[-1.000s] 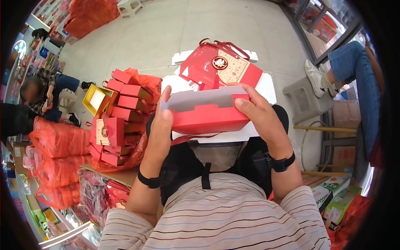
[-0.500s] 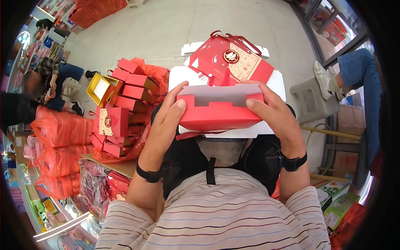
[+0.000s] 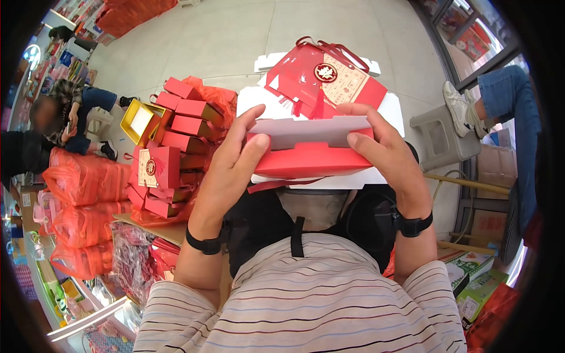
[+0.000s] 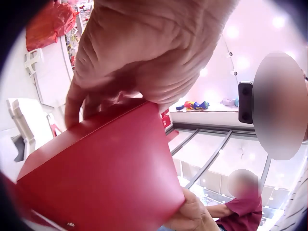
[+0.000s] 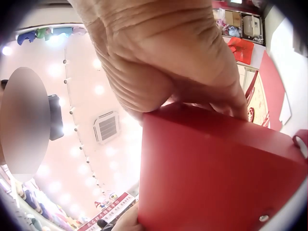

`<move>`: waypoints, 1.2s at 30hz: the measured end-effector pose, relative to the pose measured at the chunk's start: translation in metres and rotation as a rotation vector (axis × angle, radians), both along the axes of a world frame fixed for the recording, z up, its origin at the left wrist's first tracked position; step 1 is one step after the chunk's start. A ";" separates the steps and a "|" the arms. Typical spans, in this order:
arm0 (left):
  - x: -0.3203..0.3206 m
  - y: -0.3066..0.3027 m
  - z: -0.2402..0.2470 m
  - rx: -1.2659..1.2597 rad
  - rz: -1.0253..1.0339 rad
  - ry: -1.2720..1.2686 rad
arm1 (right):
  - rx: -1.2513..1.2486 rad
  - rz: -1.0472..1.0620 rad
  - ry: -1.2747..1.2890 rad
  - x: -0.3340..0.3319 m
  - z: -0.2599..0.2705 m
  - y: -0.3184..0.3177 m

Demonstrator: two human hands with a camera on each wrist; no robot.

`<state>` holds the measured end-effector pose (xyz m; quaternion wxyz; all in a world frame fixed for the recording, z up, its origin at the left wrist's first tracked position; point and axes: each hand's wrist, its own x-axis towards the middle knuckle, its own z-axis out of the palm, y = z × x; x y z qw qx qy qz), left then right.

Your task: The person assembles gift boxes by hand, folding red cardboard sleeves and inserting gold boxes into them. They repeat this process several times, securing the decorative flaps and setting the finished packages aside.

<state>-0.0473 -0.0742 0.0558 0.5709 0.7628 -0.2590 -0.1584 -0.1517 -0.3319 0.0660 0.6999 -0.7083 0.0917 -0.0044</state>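
Between my two hands is a red cardboard gift box [image 3: 315, 160], its top open toward me and a pale inner flap [image 3: 312, 129] raised along the far side. My left hand [image 3: 235, 154] grips the left end, thumb on the near wall and fingers behind. The opposite end is held the same way by my right hand [image 3: 393, 157]. A dark red ribbon [image 3: 288, 183] hangs along the near lower edge. Both wrist views show the box's smooth red end panel [image 4: 106, 178] under the palm; a small metal stud [image 5: 263, 218] appears on it in the right one.
Flat red gift bags [image 3: 326, 76] with tassels and ribbon handles lie on a white board [image 3: 385, 120] beyond the box. Finished red boxes [image 3: 191, 126] are piled in red plastic at left, near stacked red bags [image 3: 88, 182]. A grey stool [image 3: 444, 141] and a seated person's legs are at right.
My left hand has closed in on the box's left end, and the box has tilted so less of its near wall shows. The head view has shifted a little.
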 end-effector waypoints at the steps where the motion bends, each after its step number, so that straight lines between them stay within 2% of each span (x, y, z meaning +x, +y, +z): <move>1: -0.001 -0.001 -0.004 -0.064 0.024 0.007 | 0.034 -0.039 -0.045 -0.001 -0.002 0.002; 4: -0.006 -0.006 -0.021 -0.315 0.033 0.076 | 0.131 -0.107 -0.199 -0.001 -0.017 0.010; 7: -0.001 -0.003 -0.034 -0.375 -0.016 0.032 | 0.089 -0.123 -0.359 0.002 -0.035 0.006; 10: 0.000 -0.004 -0.034 -0.432 -0.035 0.053 | 0.040 -0.132 -0.365 -0.001 -0.032 0.006; 13: 0.003 0.000 -0.032 -0.393 -0.067 0.042 | -0.005 -0.099 -0.333 -0.004 -0.029 0.006; 16: -0.001 -0.001 -0.020 -0.288 -0.015 0.057 | -0.125 -0.110 -0.356 -0.005 -0.022 0.004; 19: -0.001 0.002 -0.023 -0.250 -0.026 0.134 | -0.015 -0.089 -0.287 -0.004 -0.018 0.008; 22: 0.000 0.005 -0.027 -0.228 -0.108 0.090 | -0.016 -0.049 -0.244 -0.007 -0.022 0.007; 25: -0.004 0.002 -0.030 -0.221 -0.077 0.066 | 0.014 0.019 -0.178 -0.006 -0.017 0.013; 31: 0.002 0.003 -0.027 -0.161 -0.113 0.023 | 0.031 0.025 -0.206 -0.001 -0.017 0.006; 34: -0.006 -0.003 -0.016 -0.245 -0.037 0.164 | 0.085 -0.071 -0.213 -0.006 -0.020 0.012; 36: -0.004 -0.002 -0.022 -0.265 -0.048 0.086 | 0.083 -0.052 -0.279 -0.007 -0.027 0.011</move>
